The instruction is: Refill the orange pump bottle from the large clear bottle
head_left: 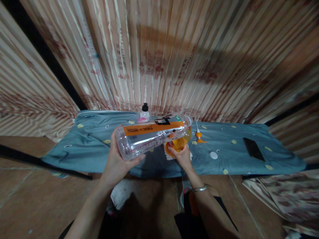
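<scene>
My left hand [117, 164] is wrapped round the base of a large clear plastic bottle [152, 137] with an orange label. The bottle lies nearly level in the air, its uncapped mouth pointing right. Below its mouth end is a yellow-orange bottle [177, 144], which my right hand [183, 157] grips from the near side. The clear bottle covers much of it, so whether the two necks touch I cannot tell. A pump dispenser top [198, 135] with an orange head lies just right of the yellow-orange bottle. A white round cap [213, 155] lies farther right.
A blue-green patterned cloth [94, 149] covers the low table. Behind the large bottle stands a small clear bottle with a black cap [145, 107]. A black phone [253, 149] lies at the right. Pleated curtains [159, 59] and dark poles [47, 53] enclose the table.
</scene>
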Demonstrator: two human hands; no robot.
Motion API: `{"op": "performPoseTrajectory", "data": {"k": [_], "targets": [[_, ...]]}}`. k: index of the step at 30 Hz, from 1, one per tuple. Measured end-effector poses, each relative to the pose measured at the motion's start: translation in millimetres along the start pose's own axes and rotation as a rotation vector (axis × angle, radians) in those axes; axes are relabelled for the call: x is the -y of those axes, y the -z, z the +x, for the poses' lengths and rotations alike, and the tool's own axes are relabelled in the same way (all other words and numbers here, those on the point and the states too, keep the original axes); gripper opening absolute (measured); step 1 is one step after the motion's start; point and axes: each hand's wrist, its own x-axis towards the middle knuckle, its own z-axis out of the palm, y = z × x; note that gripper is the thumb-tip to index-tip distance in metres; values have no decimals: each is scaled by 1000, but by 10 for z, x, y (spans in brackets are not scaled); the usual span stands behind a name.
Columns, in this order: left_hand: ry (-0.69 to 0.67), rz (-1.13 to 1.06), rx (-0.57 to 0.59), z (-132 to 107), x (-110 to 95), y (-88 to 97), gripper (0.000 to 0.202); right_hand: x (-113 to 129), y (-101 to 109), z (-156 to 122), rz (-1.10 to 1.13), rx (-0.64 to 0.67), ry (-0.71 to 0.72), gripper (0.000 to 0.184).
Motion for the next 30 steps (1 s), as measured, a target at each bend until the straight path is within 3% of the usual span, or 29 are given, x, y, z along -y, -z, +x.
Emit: {"op": "performPoseTrajectory", "data": {"k": [30], "targets": [[20, -18, -14, 2, -26, -18, 94, -44, -21, 9, 12, -19, 1, 80]]}}
